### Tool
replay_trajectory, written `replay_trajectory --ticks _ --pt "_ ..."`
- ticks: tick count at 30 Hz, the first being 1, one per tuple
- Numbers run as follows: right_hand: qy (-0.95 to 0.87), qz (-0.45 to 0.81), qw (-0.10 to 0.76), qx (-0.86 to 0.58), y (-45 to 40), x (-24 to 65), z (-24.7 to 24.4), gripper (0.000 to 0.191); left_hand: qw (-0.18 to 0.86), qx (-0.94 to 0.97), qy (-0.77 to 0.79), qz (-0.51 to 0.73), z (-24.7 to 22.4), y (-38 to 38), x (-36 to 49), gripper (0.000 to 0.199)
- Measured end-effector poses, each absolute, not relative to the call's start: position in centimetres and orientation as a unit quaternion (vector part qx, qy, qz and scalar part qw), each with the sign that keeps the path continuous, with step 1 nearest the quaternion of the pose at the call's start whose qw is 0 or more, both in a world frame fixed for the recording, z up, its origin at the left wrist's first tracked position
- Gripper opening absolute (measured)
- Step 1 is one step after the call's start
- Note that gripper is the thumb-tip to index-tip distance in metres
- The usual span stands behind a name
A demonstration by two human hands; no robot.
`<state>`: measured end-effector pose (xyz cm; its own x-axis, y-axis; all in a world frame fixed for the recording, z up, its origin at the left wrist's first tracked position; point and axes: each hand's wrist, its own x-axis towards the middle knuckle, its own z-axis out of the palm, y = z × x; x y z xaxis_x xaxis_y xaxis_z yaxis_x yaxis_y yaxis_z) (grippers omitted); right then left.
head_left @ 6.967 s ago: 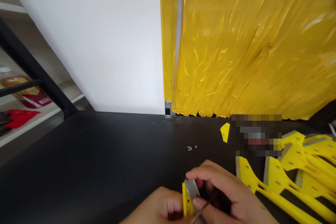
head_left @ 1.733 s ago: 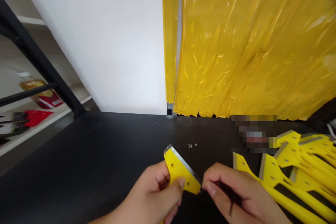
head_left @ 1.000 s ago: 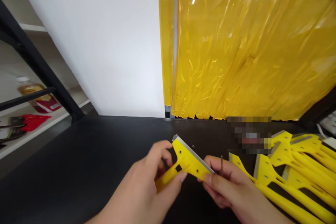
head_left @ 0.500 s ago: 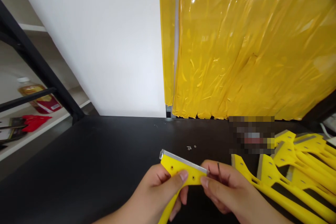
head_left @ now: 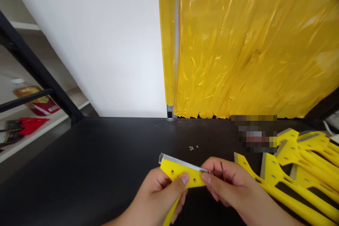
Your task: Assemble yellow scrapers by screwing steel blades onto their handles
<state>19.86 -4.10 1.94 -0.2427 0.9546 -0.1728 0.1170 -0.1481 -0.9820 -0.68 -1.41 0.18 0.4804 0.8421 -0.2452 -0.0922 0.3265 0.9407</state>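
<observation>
My left hand (head_left: 166,190) is closed round the neck of a yellow scraper (head_left: 182,174), thumb flat on its face. Along the scraper's upper edge runs a grey metal blade (head_left: 180,161), tilted down to the right. Two dark screw holes show in the yellow head. At the head's right corner, the thumb and index finger of my right hand (head_left: 227,180) pinch the blade end. A thin dark rod (head_left: 221,170), possibly a hex key, sticks up from between the right hand's fingers. Several tiny metal pieces (head_left: 191,148) lie on the black table just beyond the scraper.
Several more yellow scrapers (head_left: 286,190) lie heaped on the black table (head_left: 79,169) at the right. A blurred-out patch covers something behind them. Yellow plastic sheeting (head_left: 238,42) and a white panel (head_left: 106,42) stand behind the table. A bottle (head_left: 34,99) sits on the left shelf.
The scraper has shifted slightly left, and my right hand's fingers have moved slightly along its corner with it. Both hands keep their grip.
</observation>
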Motion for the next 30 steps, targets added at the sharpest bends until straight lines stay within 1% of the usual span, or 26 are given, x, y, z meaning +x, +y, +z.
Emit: replay_trajectory --ticks 5,8,14,19,21,24,25,27,30 --pt "-0.512 0.607 0.362 -0.488 -4.2 19.9 2.1 0.046 0.709 0.485 0.388 0.333 0.3 -1.5 -0.6 0.06" --pt "-0.507 0.609 0.367 -0.486 -4.2 19.9 2.3 0.047 0.712 0.485 0.389 0.326 0.4 -1.5 -0.6 0.062" --pt "-0.525 0.593 0.371 -0.484 -4.2 19.8 2.3 0.041 0.702 0.489 0.405 0.321 1.3 -2.0 -0.9 0.055" --pt "-0.564 0.554 0.361 -0.495 -4.5 20.1 2.0 0.042 0.714 0.481 0.397 0.319 1.9 -2.3 -0.9 0.056" --pt "-0.574 0.504 0.379 -0.523 -4.6 20.7 2.1 0.039 0.712 0.473 0.407 0.321 2.0 -2.2 -1.0 0.056" --pt "-0.614 0.351 0.401 -0.582 -4.4 22.3 2.4 0.035 0.7 0.462 0.423 0.343 2.2 -1.7 -1.5 0.056" --pt "-0.646 0.293 0.389 -0.588 -4.2 22.8 2.4 0.036 0.696 0.46 0.423 0.352 2.2 -1.4 -1.7 0.055" --pt "-0.709 0.203 0.338 -0.585 -3.7 23.6 2.2 0.039 0.689 0.459 0.423 0.368 2.3 -1.0 -2.1 0.054" --pt "-0.757 0.133 0.248 -0.59 -3.0 23.9 1.6 0.044 0.682 0.464 0.426 0.373 2.5 -0.5 -2.5 0.053"
